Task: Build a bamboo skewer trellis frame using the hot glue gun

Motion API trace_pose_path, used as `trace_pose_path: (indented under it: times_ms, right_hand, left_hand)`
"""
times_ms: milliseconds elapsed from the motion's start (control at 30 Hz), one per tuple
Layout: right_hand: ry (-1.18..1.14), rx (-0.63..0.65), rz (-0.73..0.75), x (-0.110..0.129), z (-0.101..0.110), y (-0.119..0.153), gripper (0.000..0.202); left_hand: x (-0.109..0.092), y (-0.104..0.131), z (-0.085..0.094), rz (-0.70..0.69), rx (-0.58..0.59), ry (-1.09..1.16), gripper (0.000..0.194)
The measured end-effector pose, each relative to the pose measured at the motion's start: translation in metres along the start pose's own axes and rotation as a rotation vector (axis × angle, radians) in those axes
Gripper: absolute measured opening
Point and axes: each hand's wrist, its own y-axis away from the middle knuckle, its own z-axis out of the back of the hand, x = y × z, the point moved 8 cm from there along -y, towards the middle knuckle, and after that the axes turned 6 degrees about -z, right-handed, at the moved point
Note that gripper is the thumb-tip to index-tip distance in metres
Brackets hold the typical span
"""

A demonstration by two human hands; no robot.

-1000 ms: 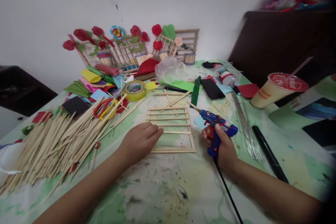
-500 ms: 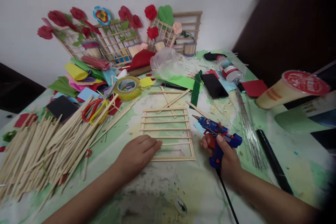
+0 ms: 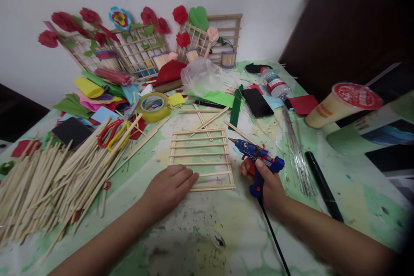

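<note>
A small ladder-like frame of thin wooden sticks (image 3: pixel 200 154) lies flat on the table in front of me. My left hand (image 3: pixel 173 187) rests over its lower left corner, fingers together and bent down on the sticks, hiding that corner. In my right hand (image 3: pixel 267 185) is a blue hot glue gun (image 3: pixel 258 155), gripped by the handle. Its nozzle points left, close to the frame's upper right side. A black cord (image 3: pixel 273 233) runs from the handle toward me. Loose crossed sticks (image 3: pixel 207 123) lie just beyond the frame.
Piled sticks (image 3: pixel 64 181), scissors (image 3: pixel 118 136) and a tape roll (image 3: pixel 152 105) are on the left. To the right lie a phone (image 3: pixel 258 102), wires (image 3: pixel 296 155), a black rod (image 3: pixel 323 185) and a drink cup (image 3: pixel 339 105). Lattices with paper flowers (image 3: pixel 148 15) lean on the wall.
My view has shifted slightly, so the table's things sit further left in the picture. The left hand has slid a little toward me over the frame; the right still holds the glue gun.
</note>
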Motion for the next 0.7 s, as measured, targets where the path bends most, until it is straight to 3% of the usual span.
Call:
trace_pose_path:
  times_ms: [367,700]
  right_hand:
    - [-0.012,0.015,0.007,-0.002,0.002,-0.001,0.035]
    - [-0.013,0.039,-0.008,-0.006,0.002,0.001,0.033]
  left_hand:
    - [-0.007,0.003,-0.013,-0.123,0.012,-0.218,0.023]
    - [-0.002,0.001,-0.018,-0.090,0.072,-0.211,0.020]
